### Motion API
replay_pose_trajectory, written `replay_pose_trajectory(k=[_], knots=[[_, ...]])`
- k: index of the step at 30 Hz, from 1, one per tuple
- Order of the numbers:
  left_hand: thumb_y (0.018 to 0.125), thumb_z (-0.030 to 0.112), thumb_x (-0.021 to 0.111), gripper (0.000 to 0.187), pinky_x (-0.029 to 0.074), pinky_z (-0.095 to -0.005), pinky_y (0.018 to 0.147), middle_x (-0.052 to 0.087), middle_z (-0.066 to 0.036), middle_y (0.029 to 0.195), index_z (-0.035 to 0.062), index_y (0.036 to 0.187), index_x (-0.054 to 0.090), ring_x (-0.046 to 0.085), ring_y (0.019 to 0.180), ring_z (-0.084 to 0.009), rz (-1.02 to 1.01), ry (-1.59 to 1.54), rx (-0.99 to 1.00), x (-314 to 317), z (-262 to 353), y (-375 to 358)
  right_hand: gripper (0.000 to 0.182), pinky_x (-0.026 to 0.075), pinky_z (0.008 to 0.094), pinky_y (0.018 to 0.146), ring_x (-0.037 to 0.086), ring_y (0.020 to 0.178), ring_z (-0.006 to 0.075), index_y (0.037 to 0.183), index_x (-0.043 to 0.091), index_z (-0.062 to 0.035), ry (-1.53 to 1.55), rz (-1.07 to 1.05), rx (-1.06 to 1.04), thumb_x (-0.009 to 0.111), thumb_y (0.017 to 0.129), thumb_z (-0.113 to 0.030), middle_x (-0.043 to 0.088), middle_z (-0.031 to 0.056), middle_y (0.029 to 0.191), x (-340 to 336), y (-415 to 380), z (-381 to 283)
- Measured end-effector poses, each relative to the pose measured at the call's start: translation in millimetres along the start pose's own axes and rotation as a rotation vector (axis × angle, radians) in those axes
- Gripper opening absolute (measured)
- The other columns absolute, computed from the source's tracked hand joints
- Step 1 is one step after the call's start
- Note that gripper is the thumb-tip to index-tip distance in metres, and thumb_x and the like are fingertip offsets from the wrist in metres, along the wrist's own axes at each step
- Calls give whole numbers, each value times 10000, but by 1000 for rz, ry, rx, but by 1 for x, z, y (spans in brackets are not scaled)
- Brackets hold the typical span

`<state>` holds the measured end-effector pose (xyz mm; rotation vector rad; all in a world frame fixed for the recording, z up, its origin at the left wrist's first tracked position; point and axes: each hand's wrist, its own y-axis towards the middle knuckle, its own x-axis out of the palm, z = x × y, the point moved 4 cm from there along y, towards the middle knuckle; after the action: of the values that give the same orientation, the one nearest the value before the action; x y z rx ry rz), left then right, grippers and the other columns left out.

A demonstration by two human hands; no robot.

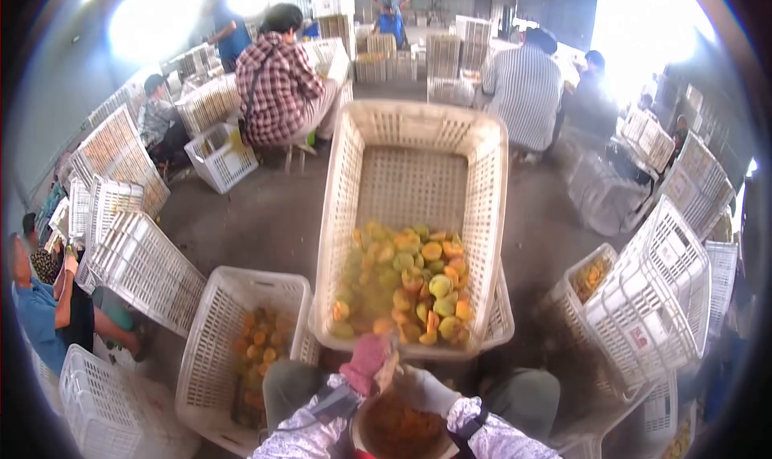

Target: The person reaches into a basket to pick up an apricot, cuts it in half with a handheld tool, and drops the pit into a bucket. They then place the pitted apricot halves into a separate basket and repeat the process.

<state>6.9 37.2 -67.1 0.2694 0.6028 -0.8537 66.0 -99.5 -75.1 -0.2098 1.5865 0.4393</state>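
My left hand (369, 366), in a pink-red glove, is closed just below the near edge of a large white plastic crate (344, 161). My right hand (428, 390), in a pale glove, is closed beside it, and the fingers of both hands almost meet. Whatever they hold is blurred and hidden. Green and orange apricot-like fruit (441, 285), some cut open, lies in the near half of the tilted crate. Under my hands, between my knees, a round bucket (360, 436) contains orange-brown pieces.
At my left stands a white crate (203, 354) with orange fruit halves (264, 338). Stacked crates (643, 298) rise on the right, others (145, 258) on the left. Several people sit working ahead, including one in a checked shirt (273, 89) and one in stripes (524, 89).
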Motion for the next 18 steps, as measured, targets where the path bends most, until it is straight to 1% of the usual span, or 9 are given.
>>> replay_pose_trajectory(k=[1,2,7,9,10,12,14,15,18], knots=[[944,271,540,294,508,-346,556,638,-96,672,0,964,650,614,567,-223,-63,-713,-457,-17,46,-15,221,513,377,708,629,777,334,1006,602,-61,10,51,-43,581,806,-151,603,165,937,11,-2,-1],[958,288,519,339,503,-332,563,634,-86,689,-21,924,653,613,605,-192,-143,-657,-428,-19,48,-15,215,501,373,740,632,817,330,1043,567,-48,646,162,255,539,855,-147,613,169,904,11,-5,7],[985,319,467,415,513,-315,613,636,-84,714,-42,918,661,614,650,-171,-138,-302,-209,-37,69,-22,202,464,293,819,554,904,224,973,581,-54,714,-126,332,415,961,-168,584,86,990,-1,-8,4],[949,252,514,318,507,-322,655,652,-82,781,-34,934,652,636,745,-175,-204,-673,-347,-35,67,-26,188,462,295,810,557,953,212,972,578,-57,1842,-35,759,416,983,-151,592,80,1028,-8,-12,5],[937,236,532,291,510,-321,667,658,-85,830,-33,968,636,637,764,-185,-186,-613,-80,-33,50,-19,188,462,295,810,557,953,212,972,578,-57,1842,-6,771,416,983,-151,592,80,1028,-7,-8,4],[914,230,564,282,521,-335,698,667,-121,913,-16,1049,595,640,775,-243,-81,-638,275,-32,42,-16,178,482,362,746,606,918,278,1043,578,-41,910,280,350,476,961,-161,631,133,996,-31,0,8],[942,389,541,403,540,-353,646,653,-145,888,-2,1020,596,640,736,-253,-133,-1590,-346,-41,83,-32,312,490,472,655,602,766,438,1210,517,-19,838,162,579,493,946,-183,623,251,885,-57,4,15],[947,431,528,453,533,-340,589,642,-130,819,-13,995,603,634,676,-239,-21,-1306,-348,-39,73,-30,298,495,435,713,640,821,356,1201,523,-25,783,66,648,503,958,-196,646,200,895,-69,7,12],[957,407,515,434,522,-337,555,628,-126,765,-17,918,600,624,621,-237,-44,-1041,-291,-38,72,-28,357,496,415,782,631,889,333,1185,509,31,983,494,246,553,891,-166,658,177,914,-1,14,6]])
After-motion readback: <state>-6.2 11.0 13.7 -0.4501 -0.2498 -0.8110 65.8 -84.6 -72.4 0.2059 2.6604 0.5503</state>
